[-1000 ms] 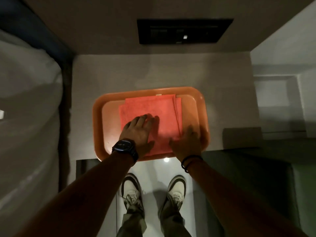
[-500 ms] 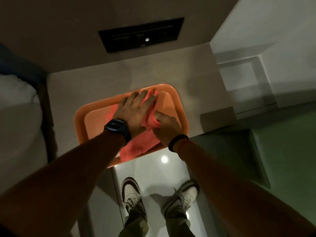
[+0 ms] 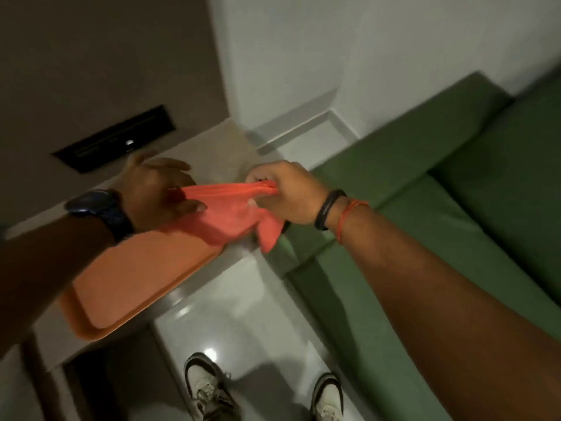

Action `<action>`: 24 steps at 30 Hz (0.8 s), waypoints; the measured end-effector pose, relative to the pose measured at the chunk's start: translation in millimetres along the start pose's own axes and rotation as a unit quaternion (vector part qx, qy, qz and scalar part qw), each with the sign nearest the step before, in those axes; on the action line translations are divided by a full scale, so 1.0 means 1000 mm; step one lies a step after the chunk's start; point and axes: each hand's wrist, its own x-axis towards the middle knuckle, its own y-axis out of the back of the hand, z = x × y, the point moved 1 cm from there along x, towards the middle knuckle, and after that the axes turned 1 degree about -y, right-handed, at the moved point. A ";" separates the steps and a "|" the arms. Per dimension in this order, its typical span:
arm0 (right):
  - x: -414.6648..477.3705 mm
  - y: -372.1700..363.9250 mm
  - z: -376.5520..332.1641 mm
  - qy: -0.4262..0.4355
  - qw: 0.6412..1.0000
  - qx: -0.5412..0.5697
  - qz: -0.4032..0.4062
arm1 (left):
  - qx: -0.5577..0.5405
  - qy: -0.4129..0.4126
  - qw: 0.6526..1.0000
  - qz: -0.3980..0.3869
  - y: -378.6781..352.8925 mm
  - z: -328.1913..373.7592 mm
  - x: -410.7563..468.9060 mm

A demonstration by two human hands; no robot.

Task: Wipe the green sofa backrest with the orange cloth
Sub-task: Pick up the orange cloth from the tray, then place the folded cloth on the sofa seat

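Note:
The orange cloth [image 3: 230, 211] hangs stretched in the air between my two hands, above the right end of the orange tray [image 3: 142, 281]. My right hand [image 3: 285, 192] is clenched on the cloth's right end, and a loose corner dangles below it. My left hand [image 3: 158, 186], with a dark watch at the wrist, pinches the cloth's left end with thumb and fingers, the other fingers spread. The green sofa [image 3: 473, 214] fills the right side; its backrest [image 3: 403, 141] runs along the white wall, beyond and to the right of my right hand.
The tray lies on a pale wooden shelf [image 3: 212, 147] whose edge meets the sofa's end. A black wall panel [image 3: 118, 138] sits above it. The glossy white floor [image 3: 261, 329] and my two shoes [image 3: 209, 390] are below. A white wall ledge [image 3: 306, 132] stands behind the sofa.
Both hands lifted the cloth off the tray and pulled it out between them. The view swung right, bringing the green sofa into sight.

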 end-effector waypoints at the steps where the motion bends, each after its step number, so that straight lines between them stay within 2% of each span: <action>1: -0.027 0.023 0.010 -0.005 0.999 0.022 0.035 | -0.031 -0.034 0.999 0.007 0.010 0.028 0.022; 3: -0.088 0.071 0.037 -0.016 0.993 0.061 0.104 | -0.081 -0.079 0.994 0.001 0.023 0.088 0.073; 7: -0.218 0.149 0.097 -0.064 0.966 0.047 0.245 | -0.064 -0.210 0.976 -0.006 0.011 0.221 0.171; 11: -0.339 0.185 0.157 -0.121 0.918 -0.102 0.363 | -0.018 -0.299 0.954 0.000 -0.036 0.358 0.235; 15: -0.425 0.163 0.219 -0.193 0.864 -0.208 0.415 | -0.015 -0.310 0.950 0.042 -0.109 0.445 0.250; 17: -0.452 0.131 0.247 -0.219 0.856 -0.235 0.406 | -0.030 -0.314 0.949 0.023 -0.158 0.466 0.238; 18: -0.461 0.110 0.259 -0.234 0.862 -0.234 0.383 | -0.039 -0.320 0.946 -0.008 -0.184 0.471 0.226; 19: -0.468 0.088 0.270 -0.253 0.878 -0.220 0.341 | -0.043 -0.329 0.942 -0.045 -0.207 0.471 0.211; 21: -0.479 0.038 0.290 -0.318 0.911 -0.162 0.208 | -0.051 -0.328 0.935 -0.128 -0.252 0.462 0.176; 22: -0.483 0.012 0.298 -0.348 0.916 -0.138 0.144 | -0.047 -0.301 0.935 -0.181 -0.271 0.453 0.160; 23: -0.487 -0.011 0.303 -0.374 0.914 -0.114 0.113 | -0.030 -0.259 0.936 -0.235 -0.288 0.441 0.145; 24: -0.489 -0.028 0.307 -0.393 0.907 -0.097 0.114 | -0.004 -0.213 0.936 -0.279 -0.300 0.429 0.134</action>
